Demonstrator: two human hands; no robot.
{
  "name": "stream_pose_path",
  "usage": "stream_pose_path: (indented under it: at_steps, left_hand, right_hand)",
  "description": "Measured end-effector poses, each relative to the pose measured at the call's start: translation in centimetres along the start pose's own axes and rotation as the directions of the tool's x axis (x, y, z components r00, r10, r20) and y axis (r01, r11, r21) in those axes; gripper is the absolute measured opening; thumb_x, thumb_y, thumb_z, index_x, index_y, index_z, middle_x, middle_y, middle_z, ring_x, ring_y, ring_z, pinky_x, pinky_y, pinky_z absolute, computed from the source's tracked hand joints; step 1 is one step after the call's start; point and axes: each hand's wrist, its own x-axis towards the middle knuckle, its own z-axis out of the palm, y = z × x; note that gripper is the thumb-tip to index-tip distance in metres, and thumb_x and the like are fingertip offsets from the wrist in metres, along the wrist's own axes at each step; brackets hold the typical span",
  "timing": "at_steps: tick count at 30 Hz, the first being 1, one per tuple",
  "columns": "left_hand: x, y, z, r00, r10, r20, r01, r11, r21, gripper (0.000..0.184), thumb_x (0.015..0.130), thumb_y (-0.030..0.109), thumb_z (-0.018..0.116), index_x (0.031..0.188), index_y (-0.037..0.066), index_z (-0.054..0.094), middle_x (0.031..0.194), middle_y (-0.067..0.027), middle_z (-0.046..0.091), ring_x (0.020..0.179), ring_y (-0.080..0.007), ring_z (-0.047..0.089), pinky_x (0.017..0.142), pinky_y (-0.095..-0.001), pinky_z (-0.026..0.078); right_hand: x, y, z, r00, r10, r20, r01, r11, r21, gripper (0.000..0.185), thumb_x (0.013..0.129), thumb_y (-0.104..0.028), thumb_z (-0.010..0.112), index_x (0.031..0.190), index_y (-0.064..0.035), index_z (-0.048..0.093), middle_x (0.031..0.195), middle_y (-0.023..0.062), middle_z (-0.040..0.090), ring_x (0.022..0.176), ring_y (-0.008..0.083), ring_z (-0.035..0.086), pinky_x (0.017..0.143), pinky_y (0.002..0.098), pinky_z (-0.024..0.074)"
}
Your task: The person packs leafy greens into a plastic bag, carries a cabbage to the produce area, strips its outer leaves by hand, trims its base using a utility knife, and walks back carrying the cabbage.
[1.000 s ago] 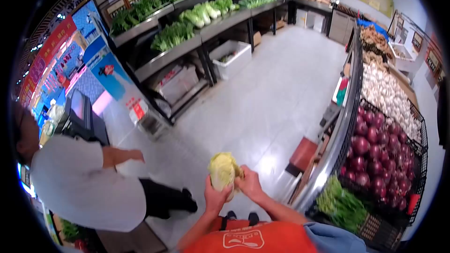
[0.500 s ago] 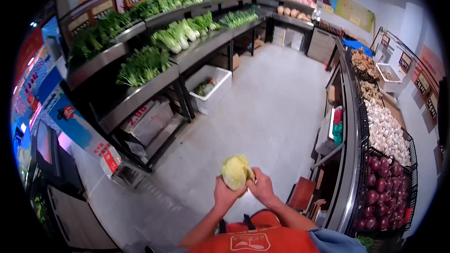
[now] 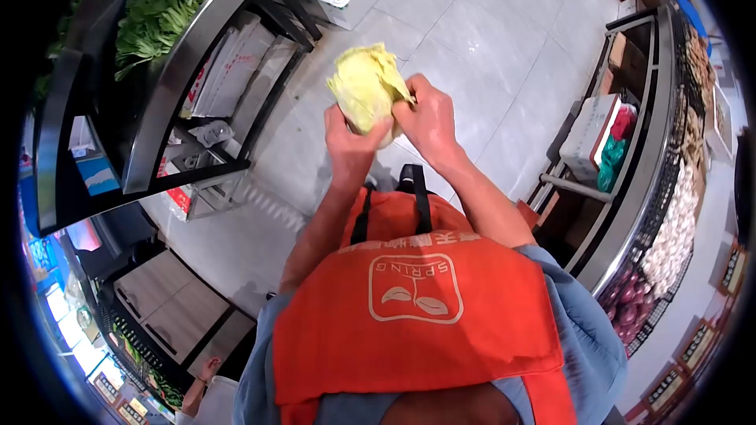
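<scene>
In front of my red apron [image 3: 417, 291], a pale yellow-green head of cabbage [image 3: 364, 83] is held up over the floor. My left hand [image 3: 350, 142] is closed around its lower left side, with the thumb across the base. At the cabbage's right edge, my right hand [image 3: 428, 116] pinches an outer leaf [image 3: 402, 90] between thumb and fingers. The leaf stands a little away from the head. My fingers hide the underside of the cabbage.
Leafy greens [image 3: 169, 12] lie on a metal-edged shelf at left. A white bin [image 3: 358, 4] stands beyond. At right, a rack holds garlic [image 3: 669, 236], red onions [image 3: 630, 303] and a white box [image 3: 591, 138]. Another person's hand [image 3: 209, 367] shows at lower left.
My view has tipped down, so the apron fills more of the picture and the hands appear higher. Both hands stay on the cabbage, and the far shelves have left the view.
</scene>
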Motion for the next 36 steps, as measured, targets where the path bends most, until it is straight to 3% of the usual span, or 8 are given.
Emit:
stream_pose_path:
  at_steps: [4, 5, 6, 14, 17, 21, 30, 36]
  left_hand:
    - [11.5, -2.6, 1.8, 0.982, -0.186, -0.027, 0.173, 0.952, -0.253, 0.063, 0.073, 0.015, 0.084, 0.124, -0.005, 0.055, 0.116, -0.0137, 0.054, 0.109, -0.0225, 0.058, 0.093, -0.0363, 0.048]
    - [14.3, -2.7, 2.0, 0.984, -0.178, -0.015, 0.170, 0.958, -0.232, 0.063, 0.073, 0.015, 0.084, 0.124, -0.005, 0.054, 0.116, -0.0136, 0.054, 0.108, -0.0224, 0.058, 0.093, -0.0360, 0.048]
    - [17.4, -3.2, 2.0, 0.985, -0.174, 0.007, 0.171, 0.962, -0.211, 0.064, 0.073, 0.016, 0.084, 0.125, -0.006, 0.054, 0.116, -0.0136, 0.053, 0.108, -0.0223, 0.057, 0.093, -0.0357, 0.048]
    - [39.9, -3.8, 5.1, 0.994, -0.049, 0.094, 0.071, 0.966, -0.247, 0.064, 0.077, 0.013, 0.083, 0.127, -0.007, 0.049, 0.119, -0.0135, 0.055, 0.107, -0.0205, 0.057, 0.093, -0.0348, 0.049]
    - [45.8, -0.9, 6.0, 0.962, -0.207, 0.179, 0.249, 0.932, -0.264, 0.062, 0.079, 0.010, 0.080, 0.129, -0.007, 0.047, 0.120, -0.0142, 0.058, 0.106, -0.0199, 0.059, 0.091, -0.0330, 0.051]
    - [52.0, -3.7, 9.3, 0.960, -0.199, 0.199, 0.260, 0.898, -0.356, 0.063, 0.081, 0.010, 0.079, 0.131, -0.008, 0.046, 0.121, -0.0145, 0.059, 0.105, -0.0183, 0.061, 0.089, -0.0304, 0.052]
    - [62.0, -4.1, 15.1, 0.949, -0.313, 0.027, 0.314, 0.947, -0.065, 0.069, 0.078, 0.030, 0.085, 0.123, -0.009, 0.051, 0.115, -0.0151, 0.059, 0.101, -0.0190, 0.061, 0.086, -0.0320, 0.051]
    - [66.9, -1.1, 20.0, 0.893, -0.432, -0.126, 0.402, 0.892, -0.206, 0.073, 0.077, 0.032, 0.086, 0.126, -0.007, 0.051, 0.116, -0.0149, 0.062, 0.102, -0.0194, 0.062, 0.088, -0.0320, 0.052]
  right_hand:
    - [11.4, 0.3, 3.1, 0.998, 0.051, 0.037, -0.054, 0.997, 0.064, 0.012, 0.077, -0.006, 0.060, 0.086, 0.0023, 0.059, 0.066, 0.0159, 0.062, 0.053, 0.0204, 0.055, 0.054, 0.0345, 0.0468]
    - [13.9, 0.0, 3.6, 0.996, 0.081, 0.033, -0.084, 0.993, 0.083, 0.012, 0.077, -0.006, 0.061, 0.085, 0.0021, 0.059, 0.066, 0.0156, 0.062, 0.053, 0.0198, 0.055, 0.053, 0.0343, 0.0467]
    - [16.5, -0.2, 4.3, 0.995, 0.086, 0.055, -0.088, 0.996, 0.027, 0.017, 0.078, -0.012, 0.062, 0.089, 0.0004, 0.059, 0.070, 0.0185, 0.064, 0.062, 0.0346, 0.063, 0.060, 0.0439, 0.0492]
    - [37.4, -1.0, 7.8, 0.998, 0.055, 0.033, -0.058, 0.994, 0.092, 0.018, 0.082, -0.009, 0.061, 0.096, 0.0015, 0.058, 0.078, 0.0182, 0.066, 0.067, 0.0308, 0.065, 0.062, 0.0383, 0.0506]
    - [42.8, 0.0, 8.7, 0.996, 0.088, -0.001, -0.087, 0.988, 0.127, 0.016, 0.081, -0.007, 0.062, 0.093, 0.0020, 0.058, 0.074, 0.0174, 0.066, 0.063, 0.0275, 0.064, 0.059, 0.0365, 0.0499]
    - [49.7, 2.0, 9.6, 0.997, 0.079, -0.017, -0.075, 0.988, 0.137, 0.013, 0.080, -0.006, 0.064, 0.087, 0.0021, 0.057, 0.069, 0.0168, 0.063, 0.057, 0.0261, 0.061, 0.056, 0.0363, 0.0487]
    - [64.3, 4.1, 7.7, 0.974, -0.013, 0.224, -0.025, 0.986, 0.168, 0.014, 0.078, -0.008, 0.067, 0.083, -0.0006, 0.056, 0.067, 0.0155, 0.060, 0.057, 0.0286, 0.059, 0.055, 0.0384, 0.0471]
    - [71.1, 6.0, 5.9, 0.953, -0.110, 0.283, 0.064, 0.984, 0.165, 0.015, 0.077, -0.007, 0.067, 0.082, -0.0015, 0.055, 0.069, 0.0152, 0.060, 0.060, 0.0307, 0.060, 0.056, 0.0402, 0.0472]
